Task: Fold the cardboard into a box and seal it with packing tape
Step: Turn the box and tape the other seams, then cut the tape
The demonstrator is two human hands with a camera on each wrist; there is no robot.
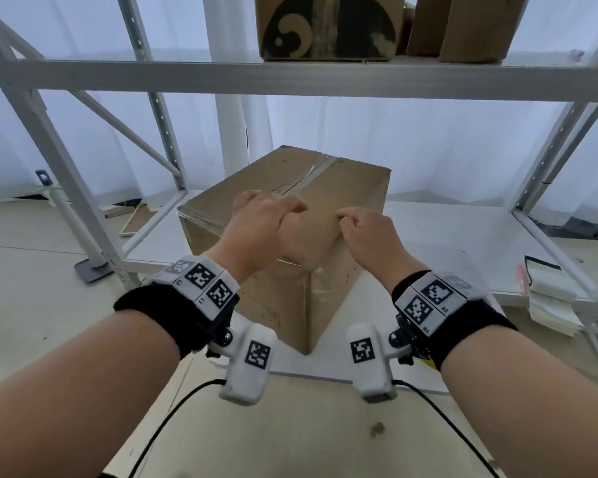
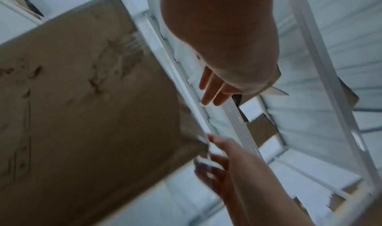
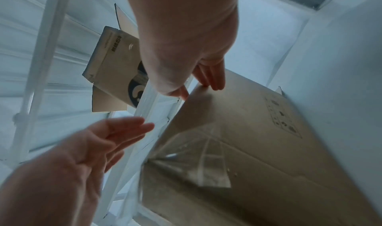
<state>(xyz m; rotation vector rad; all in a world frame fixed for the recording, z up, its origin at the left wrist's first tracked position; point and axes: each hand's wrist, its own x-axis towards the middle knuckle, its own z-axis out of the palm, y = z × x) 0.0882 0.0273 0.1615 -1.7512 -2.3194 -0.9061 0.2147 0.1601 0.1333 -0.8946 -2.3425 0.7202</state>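
Observation:
A closed brown cardboard box (image 1: pixel 346 188) stands on the low white shelf board (image 1: pixel 463 243), one corner toward me. Clear packing tape (image 1: pixel 311 174) runs along its top seam and down the near corner (image 3: pixel 202 161). My left hand (image 1: pixel 270 219) hovers over the box top with relaxed fingers and holds nothing; in the right wrist view the left hand (image 3: pixel 93 147) is apart from the box (image 3: pixel 268 147). My right hand (image 1: pixel 363 225) touches the top near its front edge with its fingertips (image 3: pixel 212 82). The left wrist view shows the box (image 2: pixel 82 115) side on.
A white metal rack (image 1: pixel 290 77) frames the box. Printed and plain cartons (image 1: pixel 328 29) sit on the shelf above. A stack of white sheets (image 1: pixel 549 298) lies on the board at right. A post base (image 1: pixel 90 270) stands left. A pale wooden board (image 1: pixel 290 436) lies below my wrists.

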